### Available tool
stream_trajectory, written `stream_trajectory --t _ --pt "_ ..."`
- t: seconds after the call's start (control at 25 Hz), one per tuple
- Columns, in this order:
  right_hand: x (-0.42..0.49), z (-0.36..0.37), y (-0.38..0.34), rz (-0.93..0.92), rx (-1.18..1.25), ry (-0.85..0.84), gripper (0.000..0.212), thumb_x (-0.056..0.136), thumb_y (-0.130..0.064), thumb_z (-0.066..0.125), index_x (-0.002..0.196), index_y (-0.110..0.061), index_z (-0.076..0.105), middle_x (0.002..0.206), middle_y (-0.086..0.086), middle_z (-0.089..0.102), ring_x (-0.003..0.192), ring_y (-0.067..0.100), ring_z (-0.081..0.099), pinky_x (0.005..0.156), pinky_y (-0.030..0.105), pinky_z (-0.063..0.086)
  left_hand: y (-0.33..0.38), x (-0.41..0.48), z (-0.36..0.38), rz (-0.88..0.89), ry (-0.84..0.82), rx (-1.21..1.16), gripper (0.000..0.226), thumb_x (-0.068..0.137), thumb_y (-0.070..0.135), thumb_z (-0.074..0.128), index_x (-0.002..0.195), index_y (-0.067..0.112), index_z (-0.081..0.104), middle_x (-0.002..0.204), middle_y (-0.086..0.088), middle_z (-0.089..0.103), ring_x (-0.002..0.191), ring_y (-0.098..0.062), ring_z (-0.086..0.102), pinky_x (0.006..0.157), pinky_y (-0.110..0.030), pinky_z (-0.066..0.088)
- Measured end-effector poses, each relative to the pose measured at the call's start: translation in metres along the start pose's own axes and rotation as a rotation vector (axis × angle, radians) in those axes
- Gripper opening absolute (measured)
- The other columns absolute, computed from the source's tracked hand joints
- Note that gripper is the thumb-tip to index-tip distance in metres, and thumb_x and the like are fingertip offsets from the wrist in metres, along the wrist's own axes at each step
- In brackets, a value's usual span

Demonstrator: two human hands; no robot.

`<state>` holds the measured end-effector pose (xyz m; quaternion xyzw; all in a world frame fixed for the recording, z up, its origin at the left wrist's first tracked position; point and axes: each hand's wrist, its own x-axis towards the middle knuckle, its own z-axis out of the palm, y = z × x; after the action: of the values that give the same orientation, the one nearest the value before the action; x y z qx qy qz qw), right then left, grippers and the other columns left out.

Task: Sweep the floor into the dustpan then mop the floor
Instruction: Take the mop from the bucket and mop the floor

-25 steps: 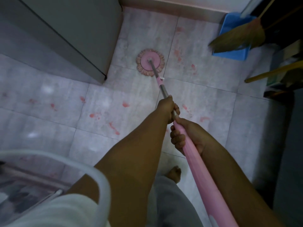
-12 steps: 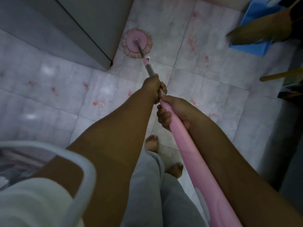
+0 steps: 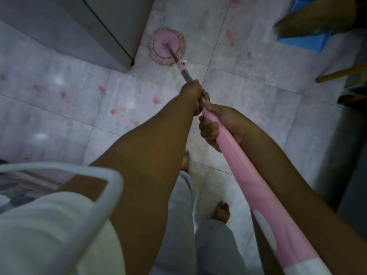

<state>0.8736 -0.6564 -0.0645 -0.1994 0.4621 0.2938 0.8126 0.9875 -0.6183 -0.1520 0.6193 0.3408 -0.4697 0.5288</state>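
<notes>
Pink and round, the mop head (image 3: 166, 49) lies flat on the pale tiled floor (image 3: 248, 92), just beside the corner of a grey cabinet (image 3: 83, 26). Its pink handle (image 3: 256, 187) runs back to the person, whose left hand (image 3: 193, 96) is wrapped around the metal part of the shaft, fingers closed on it, while the right hand (image 3: 222, 124) grips the pink sleeve just behind, also closed. The sweeping part looks finished: the broom (image 3: 309, 20) rests over the blue dustpan (image 3: 305, 41) at the upper right, well apart from the mop. Mopping appears under way but far from done, since reddish stains (image 3: 117, 112) are scattered over several tiles to the left and others (image 3: 230, 36) lie between mop and dustpan. Against the earlier frames, the mop head has gone from the open tile near the middle toward the cabinet corner, and the camera has tipped down, showing more of the grey trousers and a bare foot (image 3: 221, 213).
</notes>
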Motion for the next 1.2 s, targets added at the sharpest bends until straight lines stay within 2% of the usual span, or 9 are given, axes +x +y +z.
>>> stream_trajectory --t 0.16,0.32,0.56,0.72,0.92,1.2 --pt "-0.051 -0.054 0.062 0.036 0.033 0.001 0.043 0.097 -0.044 0.046 0.069 -0.012 0.044 0.043 -0.002 0.039 0.028 0.005 0.036 0.028 0.014 0.031 -0.085 -0.039 0.026 -0.007 -0.038 0.014 0.039 0.103 0.032 0.037 0.070 0.010 0.043 0.034 0.001 0.038 0.032 -0.012 0.035 0.037 -0.015 0.030" --pt "-0.113 -0.112 0.131 0.064 0.081 0.044 0.040 0.096 -0.044 0.049 0.072 -0.012 0.047 0.046 -0.002 0.041 0.030 0.006 0.038 0.029 0.014 0.032 -0.181 -0.087 0.049 -0.043 -0.060 0.078 0.047 0.102 0.033 0.036 0.063 0.007 0.045 0.032 -0.002 0.041 0.034 -0.017 0.038 0.043 -0.018 0.033" --pt "-0.172 -0.156 0.191 0.113 0.083 0.087 0.038 0.091 -0.045 0.053 0.076 -0.010 0.050 0.047 -0.001 0.044 0.030 0.007 0.040 0.030 0.014 0.034 -0.264 -0.137 0.065 -0.083 -0.097 0.025 0.034 0.102 0.034 0.038 0.082 0.009 0.048 0.032 0.000 0.041 0.027 -0.014 0.039 0.041 -0.017 0.035" --pt "-0.164 -0.139 0.193 0.123 0.044 0.118 0.039 0.092 -0.045 0.054 0.075 -0.011 0.051 0.048 0.000 0.045 0.031 0.008 0.041 0.031 0.015 0.036 -0.258 -0.134 0.048 -0.071 -0.084 0.058 0.042 0.101 0.036 0.038 0.073 0.006 0.049 0.033 -0.002 0.043 0.035 -0.017 0.043 0.044 -0.021 0.037" --pt "-0.115 -0.089 0.167 0.118 -0.065 0.118 0.039 0.092 -0.045 0.055 0.073 -0.012 0.050 0.049 -0.001 0.044 0.032 0.007 0.040 0.030 0.016 0.035 -0.207 -0.105 0.003 -0.010 -0.045 -0.032 0.047 0.102 0.036 0.039 0.066 0.007 0.046 0.037 -0.004 0.044 0.029 -0.015 0.040 0.038 -0.017 0.034" --pt "-0.030 0.009 0.140 0.128 -0.178 0.096 0.039 0.096 -0.041 0.052 0.070 -0.011 0.047 0.046 0.000 0.042 0.029 0.007 0.038 0.028 0.016 0.033 -0.124 -0.061 -0.093 0.012 0.016 -0.223 0.032 0.103 0.031 0.039 0.079 0.009 0.043 0.051 -0.002 0.038 0.035 -0.012 0.037 0.037 -0.015 0.034"
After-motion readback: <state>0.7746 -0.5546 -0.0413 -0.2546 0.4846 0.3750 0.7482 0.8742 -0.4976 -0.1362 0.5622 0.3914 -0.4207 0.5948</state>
